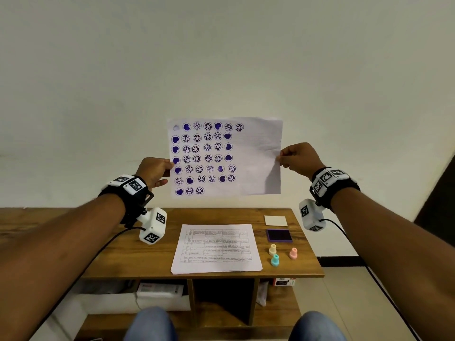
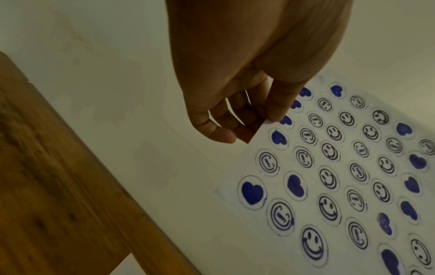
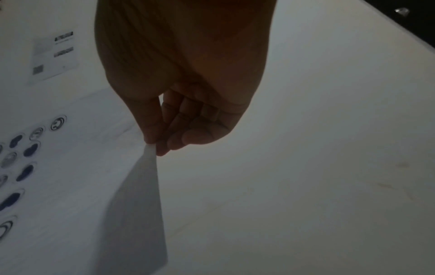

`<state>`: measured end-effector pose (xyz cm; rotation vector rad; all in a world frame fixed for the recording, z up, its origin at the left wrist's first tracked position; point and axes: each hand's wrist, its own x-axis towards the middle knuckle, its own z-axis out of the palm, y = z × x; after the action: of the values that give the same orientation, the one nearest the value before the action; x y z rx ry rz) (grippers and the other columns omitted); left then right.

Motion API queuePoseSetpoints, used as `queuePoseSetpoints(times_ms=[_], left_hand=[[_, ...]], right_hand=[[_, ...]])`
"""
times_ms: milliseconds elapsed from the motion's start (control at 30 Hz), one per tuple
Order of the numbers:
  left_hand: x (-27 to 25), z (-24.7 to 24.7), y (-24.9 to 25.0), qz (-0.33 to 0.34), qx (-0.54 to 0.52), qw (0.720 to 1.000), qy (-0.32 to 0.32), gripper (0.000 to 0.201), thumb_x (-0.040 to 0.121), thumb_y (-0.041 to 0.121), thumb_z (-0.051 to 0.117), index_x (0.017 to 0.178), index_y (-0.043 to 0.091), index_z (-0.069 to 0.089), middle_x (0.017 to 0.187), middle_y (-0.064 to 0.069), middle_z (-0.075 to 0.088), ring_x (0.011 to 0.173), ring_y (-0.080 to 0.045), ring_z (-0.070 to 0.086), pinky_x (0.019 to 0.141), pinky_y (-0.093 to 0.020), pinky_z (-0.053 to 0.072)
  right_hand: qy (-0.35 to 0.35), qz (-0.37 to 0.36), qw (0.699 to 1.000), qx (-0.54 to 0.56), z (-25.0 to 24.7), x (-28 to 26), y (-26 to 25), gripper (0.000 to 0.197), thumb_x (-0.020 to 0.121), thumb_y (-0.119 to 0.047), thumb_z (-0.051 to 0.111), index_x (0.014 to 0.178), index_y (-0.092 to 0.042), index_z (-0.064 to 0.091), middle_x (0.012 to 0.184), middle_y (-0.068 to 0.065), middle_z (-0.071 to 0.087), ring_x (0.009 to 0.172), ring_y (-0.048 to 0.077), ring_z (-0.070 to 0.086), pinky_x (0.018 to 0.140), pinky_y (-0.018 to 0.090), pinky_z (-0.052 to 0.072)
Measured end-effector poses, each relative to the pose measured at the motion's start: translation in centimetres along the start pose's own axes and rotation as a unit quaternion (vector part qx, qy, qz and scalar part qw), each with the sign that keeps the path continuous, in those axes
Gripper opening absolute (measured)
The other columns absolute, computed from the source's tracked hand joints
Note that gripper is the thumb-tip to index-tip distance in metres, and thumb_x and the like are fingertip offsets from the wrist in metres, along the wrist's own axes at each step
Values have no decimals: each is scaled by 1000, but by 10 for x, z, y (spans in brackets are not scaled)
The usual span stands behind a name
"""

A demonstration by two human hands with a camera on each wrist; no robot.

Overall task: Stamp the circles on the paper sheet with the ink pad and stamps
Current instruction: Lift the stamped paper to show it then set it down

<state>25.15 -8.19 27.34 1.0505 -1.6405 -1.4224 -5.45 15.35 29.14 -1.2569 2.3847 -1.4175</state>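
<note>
You are holding the sheet [image 1: 256, 153] up above the table [image 1: 138, 257], left hand [image 1: 154, 172] at its left edge, right hand [image 1: 299, 158] at its right. Below, papers [image 1: 216, 249] are lying mid-table, the pad [image 1: 279, 235] sitting to their right, three stamps [image 1: 275, 260] standing before it.

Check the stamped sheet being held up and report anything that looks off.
On the stamped sheet, the top-left circle looks blank while the circles around it carry stamps. One heart in the fifth row is pale and patchy. The sheet's unprinted right part is wrinkled. Nothing looks spilled.
</note>
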Motion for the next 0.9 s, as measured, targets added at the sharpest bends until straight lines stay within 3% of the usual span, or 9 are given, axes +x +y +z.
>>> queuePoseSetpoints(times_ms=[100, 200, 333, 467, 533, 633, 733, 800, 900], left_hand=[[1, 0, -19, -17, 20, 1000, -16, 7, 87, 15, 62, 93, 14, 66, 84, -1, 69, 77, -14, 65, 68, -29, 48], [4, 1, -50, -44, 58, 997, -37, 6, 87, 14, 62, 86, 13, 67, 85, -4, 72, 79, -18, 68, 75, -32, 53], [8, 2, -102, -81, 91, 991, -51, 12, 88, 8, 60, 78, 11, 66, 72, -2, 72, 62, -16, 69, 48, -23, 53], [22, -3, -161, -123, 125, 982, -76, 8, 88, 14, 62, 81, 13, 66, 87, -10, 72, 72, -21, 64, 43, -18, 39], [31, -4, -186, -144, 123, 977, -100, 9, 89, 14, 61, 81, 13, 65, 93, -12, 71, 68, -18, 65, 44, -18, 41], [41, -6, -215, -175, 117, 970, -121, 12, 91, 11, 59, 81, 14, 64, 91, -13, 68, 46, -4, 60, 35, -15, 38], [47, -5, -236, -199, 140, 962, -126, 10, 89, 13, 63, 80, 17, 66, 90, -9, 71, 67, -13, 62, 38, -16, 40], [51, -4, -249, -206, 158, 958, -126, 9, 89, 14, 63, 81, 17, 67, 87, -8, 71, 70, -16, 60, 36, -13, 37], [59, -1, -264, -221, 172, 950, -136, 4, 89, 17, 64, 89, 18, 68, 90, -6, 74, 68, -11, 62, 39, -13, 37]], right_hand=[[7, 43, 998, 42, 14, -6, 14, 12, 80, -5, 78, 71, -11, 73, 67, 8, 67, 62, 18, 62, 59, 25, 48], [-5, 89, 996, 29, 39, -11, 41, 10, 78, -6, 81, 72, -10, 74, 69, 12, 69, 61, 20, 62, 61, 29, 50], [-40, 139, 989, 8, 78, -24, 74, 15, 77, -4, 81, 68, -13, 74, 65, 5, 68, 60, 19, 62, 62, 28, 51], [-79, 179, 980, -17, 115, -28, 114, 15, 72, -15, 84, 61, -21, 75, 65, -1, 72, 67, 20, 67, 73, 34, 57], [-95, 188, 977, -24, 131, -31, 125, 9, 72, -19, 83, 65, -20, 77, 67, -4, 73, 66, 16, 66, 76, 35, 57], [-110, 200, 973, -32, 149, -37, 128, 10, 82, -8, 77, 76, -14, 74, 68, -3, 66, 64, 13, 61, 68, 27, 53], [-130, 220, 965, -49, 167, -35, 141, 19, 82, -8, 78, 71, -21, 70, 66, -5, 65, 60, 11, 60, 56, 22, 47], [-140, 227, 961, -75, 180, -33, 149, 17, 80, -10, 80, 72, -22, 70, 65, -5, 66, 60, 11, 61, 62, 26, 52], [-151, 234, 954, -110, 195, -32, 161, 13, 79, -14, 81, 74, -22, 72, 71, -4, 70, 77, 18, 67, 84, 35, 57]])
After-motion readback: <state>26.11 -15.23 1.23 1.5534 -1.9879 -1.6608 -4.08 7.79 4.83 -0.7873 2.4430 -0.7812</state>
